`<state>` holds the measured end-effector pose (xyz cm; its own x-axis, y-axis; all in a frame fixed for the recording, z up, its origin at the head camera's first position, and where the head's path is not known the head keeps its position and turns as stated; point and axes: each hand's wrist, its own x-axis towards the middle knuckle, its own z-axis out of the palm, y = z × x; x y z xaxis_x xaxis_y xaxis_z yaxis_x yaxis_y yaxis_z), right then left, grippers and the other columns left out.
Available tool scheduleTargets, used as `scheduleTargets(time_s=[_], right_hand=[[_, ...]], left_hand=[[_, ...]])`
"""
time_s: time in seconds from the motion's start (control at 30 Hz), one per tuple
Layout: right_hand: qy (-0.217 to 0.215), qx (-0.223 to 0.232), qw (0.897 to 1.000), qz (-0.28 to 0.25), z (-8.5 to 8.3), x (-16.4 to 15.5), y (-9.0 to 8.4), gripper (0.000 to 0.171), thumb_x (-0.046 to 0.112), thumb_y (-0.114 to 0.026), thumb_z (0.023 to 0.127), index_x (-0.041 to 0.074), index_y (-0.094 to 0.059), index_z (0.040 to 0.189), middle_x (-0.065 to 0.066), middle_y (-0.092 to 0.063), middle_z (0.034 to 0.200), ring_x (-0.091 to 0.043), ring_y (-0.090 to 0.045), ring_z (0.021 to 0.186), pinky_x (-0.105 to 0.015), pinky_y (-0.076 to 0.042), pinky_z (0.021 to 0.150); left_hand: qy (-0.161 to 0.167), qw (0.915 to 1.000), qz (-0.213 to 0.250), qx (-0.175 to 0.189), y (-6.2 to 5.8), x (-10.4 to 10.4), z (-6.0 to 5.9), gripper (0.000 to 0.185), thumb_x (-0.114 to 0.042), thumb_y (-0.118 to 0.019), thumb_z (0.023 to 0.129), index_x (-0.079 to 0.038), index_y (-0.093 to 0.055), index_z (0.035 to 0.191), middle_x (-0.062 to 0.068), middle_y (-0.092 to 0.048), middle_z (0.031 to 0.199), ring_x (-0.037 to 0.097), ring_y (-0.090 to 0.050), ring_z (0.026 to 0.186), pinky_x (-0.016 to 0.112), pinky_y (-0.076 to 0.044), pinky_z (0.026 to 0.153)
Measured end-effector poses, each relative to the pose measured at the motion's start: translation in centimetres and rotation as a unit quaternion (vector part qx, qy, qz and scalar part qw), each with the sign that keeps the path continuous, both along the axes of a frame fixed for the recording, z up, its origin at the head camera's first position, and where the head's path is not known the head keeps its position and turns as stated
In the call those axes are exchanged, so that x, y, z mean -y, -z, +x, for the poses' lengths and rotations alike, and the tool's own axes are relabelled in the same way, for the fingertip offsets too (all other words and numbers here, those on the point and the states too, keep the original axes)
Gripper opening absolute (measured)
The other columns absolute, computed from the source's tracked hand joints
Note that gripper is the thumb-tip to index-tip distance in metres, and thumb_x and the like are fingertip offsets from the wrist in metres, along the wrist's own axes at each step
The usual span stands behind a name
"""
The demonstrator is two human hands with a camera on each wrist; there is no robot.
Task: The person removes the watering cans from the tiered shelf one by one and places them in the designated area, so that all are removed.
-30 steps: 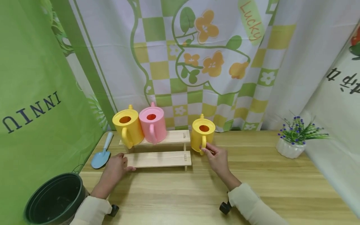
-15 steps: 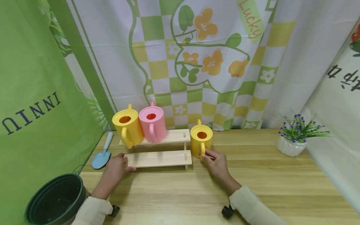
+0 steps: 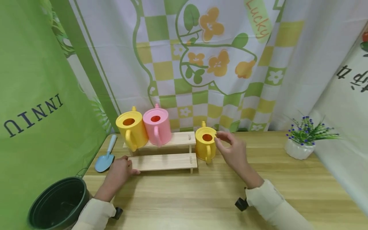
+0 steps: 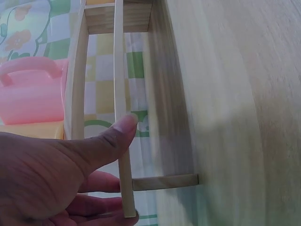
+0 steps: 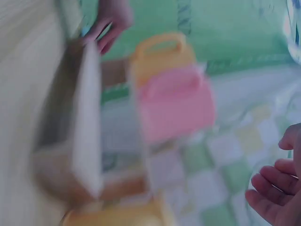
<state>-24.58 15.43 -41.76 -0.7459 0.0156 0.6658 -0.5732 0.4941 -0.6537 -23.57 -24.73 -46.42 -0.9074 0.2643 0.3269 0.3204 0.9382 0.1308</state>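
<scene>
On the 2-step wooden shelf point(image 3: 164, 152) at 11 o'clock on the light wooden table point(image 3: 218, 198) stand 2 watering cans: a big yellow plastic watering can point(image 3: 131, 130) and, touching it on its 3 o'clock side, a pink plastic watering can point(image 3: 157, 127). Each has a round hole on top that looks orange inside; I cannot tell if anything is in them. A small yellow plastic watering can point(image 3: 205, 144) stands upright on the table, just beside the shelf's 3 o'clock end. Its hole looks orange too.

At 7 o'clock sits a round black plastic pot point(image 3: 57, 204); its inside is dark, so I cannot tell what is in it. At 3 o'clock a white ribbed pot point(image 3: 299, 150) holds a little green plant with blue flowers point(image 3: 309, 131). A blue plastic trowel point(image 3: 105, 158) lies at 10 o'clock, near the shelf.

The left hand point(image 3: 120, 172) holds the 9 o'clock end of the low step. In the left wrist view the thumb point(image 4: 113, 139) presses on the thin board and the fingers curl under it.

The right hand point(image 3: 234, 151) is just beside the small can's 3 o'clock side, up by its rim. Its fingers are loosely bent and a little spread, and hold nothing. I cannot tell if the fingertips touch the rim.

1 second ago this hand pinched the small can's handle lower down. Now it has let go and come up. The small can is a bit closer to the shelf. The left hand stays put.
</scene>
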Motion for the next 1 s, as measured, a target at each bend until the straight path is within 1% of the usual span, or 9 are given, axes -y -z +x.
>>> scheduleTargets(time_s=[0.07, 0.17, 0.3, 0.4, 0.5, 0.6, 0.77, 0.9, 1.0], right_hand=[[-0.045, -0.028, 0.998, -0.012, -0.7, 2.4, -2.9, 0.019, 0.011, -0.067, 0.082, 0.000, -0.067, 0.098, -0.011, -0.068, 0.093, -0.022, -0.066, 0.084, -0.032, -0.053, 0.072], [-0.122, 0.000, 0.992, -0.025, -1.6, 6.5, -5.4, 0.017, 0.011, -0.065, 0.084, 0.000, -0.066, 0.098, -0.009, -0.068, 0.094, -0.018, -0.066, 0.084, -0.025, -0.052, 0.071], [-0.190, 0.100, 0.976, -0.027, -1.8, 11.0, -6.5, 0.021, 0.011, -0.065, 0.084, -0.003, -0.064, 0.100, -0.012, -0.067, 0.096, -0.022, -0.065, 0.086, -0.026, -0.052, 0.073], [-0.226, 0.151, 0.962, -0.020, -2.2, 13.5, -5.9, 0.025, 0.011, -0.066, 0.084, -0.005, -0.063, 0.103, -0.016, -0.066, 0.098, -0.027, -0.065, 0.087, -0.029, -0.053, 0.072], [-0.223, 0.165, 0.961, -0.018, -3.2, 15.1, -4.5, 0.026, 0.015, -0.067, 0.084, -0.002, -0.064, 0.103, -0.013, -0.067, 0.098, -0.023, -0.066, 0.087, -0.026, -0.053, 0.070], [-0.191, 0.165, 0.968, -0.015, -3.9, 15.8, -3.4, 0.024, 0.018, -0.069, 0.082, 0.003, -0.067, 0.101, -0.008, -0.069, 0.094, -0.016, -0.066, 0.081, -0.024, -0.052, 0.067], [-0.172, 0.161, 0.972, 0.003, -4.3, 17.0, -2.8, 0.012, 0.016, -0.071, 0.081, 0.006, -0.069, 0.086, -0.002, -0.068, 0.078, -0.009, -0.060, 0.070, -0.021, -0.049, 0.061], [-0.170, 0.136, 0.975, 0.031, -4.2, 17.8, -2.8, 0.010, 0.016, -0.070, 0.081, 0.007, -0.069, 0.080, 0.001, -0.063, 0.069, -0.007, -0.053, 0.063, -0.018, -0.044, 0.055], [-0.152, 0.123, 0.980, 0.039, -4.0, 17.8, -2.8, 0.009, 0.016, -0.072, 0.079, 0.008, -0.070, 0.078, 0.002, -0.060, 0.065, -0.008, -0.047, 0.060, -0.018, -0.039, 0.051]], left_hand=[[0.000, 0.9999, -0.017, -0.004, -0.1, 0.3, 0.0, 0.048, -0.036, -0.082, 0.058, -0.013, -0.041, 0.051, 0.002, -0.042, 0.059, 0.014, -0.037, 0.047, 0.028, -0.034, 0.044], [0.014, 0.9977, -0.064, -0.015, -0.3, 0.5, -0.3, 0.047, -0.038, -0.081, 0.059, -0.013, -0.043, 0.048, 0.001, -0.042, 0.055, 0.015, -0.039, 0.046, 0.031, -0.037, 0.045], [0.025, 0.9943, -0.103, -0.015, -0.5, 0.3, -0.7, 0.048, -0.041, -0.080, 0.059, -0.013, -0.044, 0.044, 0.002, -0.043, 0.051, 0.017, -0.042, 0.045, 0.034, -0.039, 0.046], [0.017, 0.9941, -0.107, -0.010, -0.6, 0.2, -0.8, 0.049, -0.041, -0.080, 0.059, -0.012, -0.044, 0.043, 0.002, -0.043, 0.051, 0.019, -0.043, 0.044, 0.034, -0.039, 0.046], [0.013, 0.9948, -0.101, -0.008, -0.5, 0.1, -0.9, 0.047, -0.042, -0.080, 0.058, -0.013, -0.046, 0.043, 0.002, -0.044, 0.051, 0.019, -0.044, 0.046, 0.034, -0.039, 0.047], [0.023, 0.9958, -0.088, -0.010, -0.5, -0.3, -1.2, 0.044, -0.041, -0.080, 0.058, -0.013, -0.048, 0.045, 0.001, -0.044, 0.052, 0.018, -0.045, 0.048, 0.033, -0.040, 0.048], [0.034, 0.9961, -0.078, -0.022, -0.5, -0.3, -1.0, 0.043, -0.039, -0.081, 0.057, -0.013, -0.048, 0.047, 0.001, -0.044, 0.054, 0.018, -0.045, 0.048, 0.033, -0.039, 0.048], [0.035, 0.9959, -0.078, -0.029, -0.5, 0.2, -0.6, 0.044, -0.037, -0.082, 0.056, -0.012, -0.047, 0.048, 0.000, -0.043, 0.054, 0.017, -0.042, 0.047, 0.032, -0.038, 0.047], [0.042, 0.9962, -0.070, -0.030, -0.6, 0.4, -0.5, 0.043, -0.035, -0.082, 0.056, -0.013, -0.046, 0.048, -0.001, -0.041, 0.053, 0.015, -0.040, 0.047, 0.031, -0.037, 0.046]])
